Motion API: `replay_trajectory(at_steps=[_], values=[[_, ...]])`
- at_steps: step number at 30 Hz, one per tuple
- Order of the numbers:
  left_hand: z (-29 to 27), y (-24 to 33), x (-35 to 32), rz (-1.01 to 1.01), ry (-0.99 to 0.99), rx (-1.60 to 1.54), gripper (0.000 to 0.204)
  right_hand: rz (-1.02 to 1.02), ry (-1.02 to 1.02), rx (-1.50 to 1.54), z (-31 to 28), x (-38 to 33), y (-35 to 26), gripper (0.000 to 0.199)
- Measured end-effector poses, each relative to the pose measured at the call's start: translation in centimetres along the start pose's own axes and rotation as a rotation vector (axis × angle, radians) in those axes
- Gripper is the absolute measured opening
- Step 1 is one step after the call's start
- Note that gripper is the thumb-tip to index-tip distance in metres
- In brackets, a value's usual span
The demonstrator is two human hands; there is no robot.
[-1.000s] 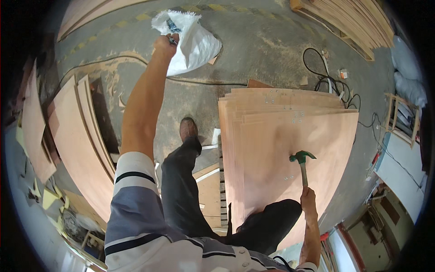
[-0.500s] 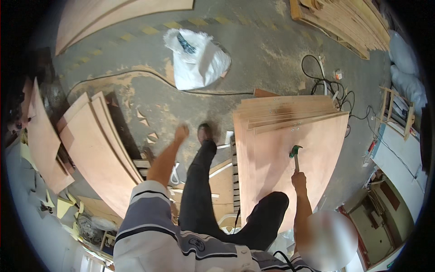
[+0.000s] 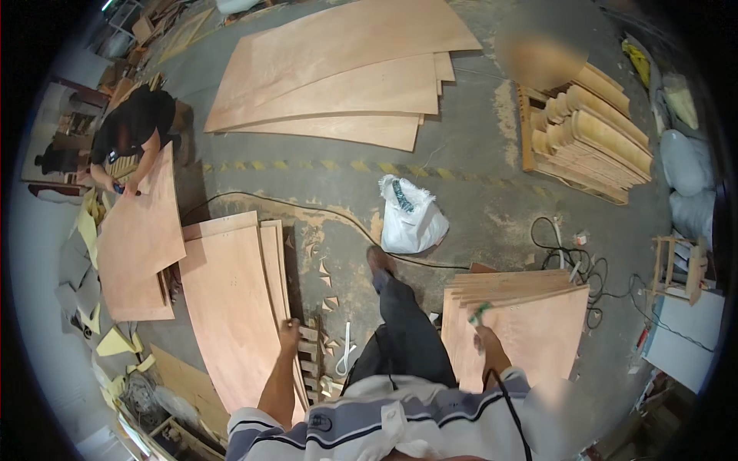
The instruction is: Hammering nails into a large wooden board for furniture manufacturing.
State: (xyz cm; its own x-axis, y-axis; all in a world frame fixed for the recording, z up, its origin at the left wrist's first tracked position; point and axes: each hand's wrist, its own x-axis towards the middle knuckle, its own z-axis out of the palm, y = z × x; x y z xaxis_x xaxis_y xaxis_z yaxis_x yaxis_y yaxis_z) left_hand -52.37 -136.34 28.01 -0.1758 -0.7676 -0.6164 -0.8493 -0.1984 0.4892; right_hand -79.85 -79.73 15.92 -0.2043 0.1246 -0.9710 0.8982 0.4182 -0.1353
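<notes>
Text: none readable | shirt (image 3: 369, 415): dark emblem (image 3: 320, 422), too small to read

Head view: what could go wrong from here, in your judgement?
1. The dark cable on the floor runs right by the shoe, so a step could snag it.
2. The hammer in the right grip appears over the wooden stack; a slip might dent the top sheet.
3. The left grip is close to the edges of the left-hand sheets, which might scrape it.
</notes>
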Motion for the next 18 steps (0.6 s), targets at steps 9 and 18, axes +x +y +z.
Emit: replay_trajectory(at_steps=[9, 18], values=[[-5.0, 9.7, -0.2, -0.29, -0.142, -0.48, 0.023, -0.649, -0.184, -1.379, 10.2, 3.5, -20.9, 0.045], [-0.7, 3.8, 1.5, -0.319, -0.269, -0.277, 0.024, -0.074, -0.092, -0.375, 13.2, -1.1, -41.2, 0.033]])
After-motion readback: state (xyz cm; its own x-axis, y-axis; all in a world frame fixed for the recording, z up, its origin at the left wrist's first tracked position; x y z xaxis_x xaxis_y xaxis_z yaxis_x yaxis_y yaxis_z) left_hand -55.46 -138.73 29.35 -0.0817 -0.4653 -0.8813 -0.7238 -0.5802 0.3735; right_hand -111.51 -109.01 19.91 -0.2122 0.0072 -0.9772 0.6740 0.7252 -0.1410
